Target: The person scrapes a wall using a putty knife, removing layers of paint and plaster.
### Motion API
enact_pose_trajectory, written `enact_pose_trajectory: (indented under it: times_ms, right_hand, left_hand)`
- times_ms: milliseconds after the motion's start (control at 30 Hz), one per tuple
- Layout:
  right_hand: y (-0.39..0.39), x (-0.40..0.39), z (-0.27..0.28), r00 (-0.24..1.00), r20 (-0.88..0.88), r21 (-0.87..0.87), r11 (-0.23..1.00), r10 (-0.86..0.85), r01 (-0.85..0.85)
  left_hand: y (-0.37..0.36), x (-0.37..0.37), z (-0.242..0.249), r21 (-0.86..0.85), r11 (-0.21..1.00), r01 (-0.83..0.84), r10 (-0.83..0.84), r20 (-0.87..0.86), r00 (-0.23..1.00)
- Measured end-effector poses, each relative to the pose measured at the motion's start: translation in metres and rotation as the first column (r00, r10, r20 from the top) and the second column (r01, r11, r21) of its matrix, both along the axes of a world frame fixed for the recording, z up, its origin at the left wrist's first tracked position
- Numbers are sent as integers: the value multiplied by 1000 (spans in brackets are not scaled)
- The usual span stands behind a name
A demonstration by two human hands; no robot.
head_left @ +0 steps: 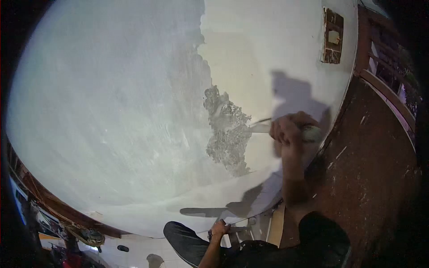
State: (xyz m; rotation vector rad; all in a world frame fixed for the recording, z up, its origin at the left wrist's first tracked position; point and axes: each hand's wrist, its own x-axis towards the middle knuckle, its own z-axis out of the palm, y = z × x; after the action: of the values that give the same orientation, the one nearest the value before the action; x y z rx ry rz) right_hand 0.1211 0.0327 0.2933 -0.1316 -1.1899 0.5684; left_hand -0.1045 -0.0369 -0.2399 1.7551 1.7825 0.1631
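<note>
Near the wall's right edge, I'm gripping a putty knife in my closed right hand, blade lying horizontal, pointing left onto the rough patch; my left hand is clutching a ladder rung.

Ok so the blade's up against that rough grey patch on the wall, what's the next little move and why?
Probably draw the trowel in the right hand leftward across the rough patch. Its blade tip sits at the patch's right edge, and that mottled area looks uneven beside the smoother wall. The left hand grips a support below.

Matt plaster wall, rough patch
</note>
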Motion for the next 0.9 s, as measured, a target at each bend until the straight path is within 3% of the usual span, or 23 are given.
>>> enact_pose_trajectory:
  times_ms: [67,167,200,267,333,367,400,433,500,533,600,633,700,733,800,833,900]
  right_hand:
    - [-29,-6,22,999,21,60,997,-50,49]
    - [-30,-6,32,987,89,179,972,136,-151]
    - [-3,-8,15,940,70,237,921,-334,309]
    - [63,-1,-30,748,264,77,787,-608,612]
    - [68,10,-46,882,325,-176,895,-340,410]
    - [57,12,-53,950,190,-164,946,-249,281]
    - [43,11,-46,986,122,-103,986,-118,130]
    - [31,10,-38,997,66,-37,999,28,-26]
    - [-9,8,-5,975,144,113,976,169,-186]
    - [-22,9,6,969,202,168,970,143,-178]
    - [0,9,-10,954,226,232,962,-196,142]
    - [47,8,-50,853,192,223,868,-486,444]
    - [66,5,-70,836,146,160,846,-529,508]
    - [56,3,-60,950,116,134,953,-289,273]
    - [37,2,-35,989,124,185,981,-85,61]
    - [20,4,-29,976,164,226,968,-146,107]
    - [-6,7,-17,973,200,307,950,-113,47]
  left_hand:
    - [1,4,16,-51,999,-9,7,-40,999]
    - [2,3,12,-100,995,-15,13,-28,1000]
    - [5,4,6,-88,996,-10,8,-30,1000]
    - [3,8,21,-134,991,-20,10,-73,997]
    - [3,3,15,-119,993,-5,-1,-52,999]
    - [9,2,9,-120,993,3,-7,-34,999]
    - [5,2,7,33,999,-5,6,-2,1000]
    - [4,2,4,-7,1000,-21,21,-4,1000]
    - [-1,2,5,-55,998,-8,8,-7,1000]
    - [2,-1,-5,-54,998,17,-17,-6,1000]
    - [9,3,-2,-69,997,22,-23,-13,1000]
    - [9,6,15,-94,996,4,-6,-25,1000]
    - [-2,6,29,-123,992,-19,16,-28,999]
    - [-6,5,30,-117,993,-29,27,-15,1000]
    - [8,7,31,-76,996,-41,39,-27,999]
    - [6,8,31,-70,997,-38,34,-57,998]
    - [4,6,24,-91,996,-13,6,-73,997]
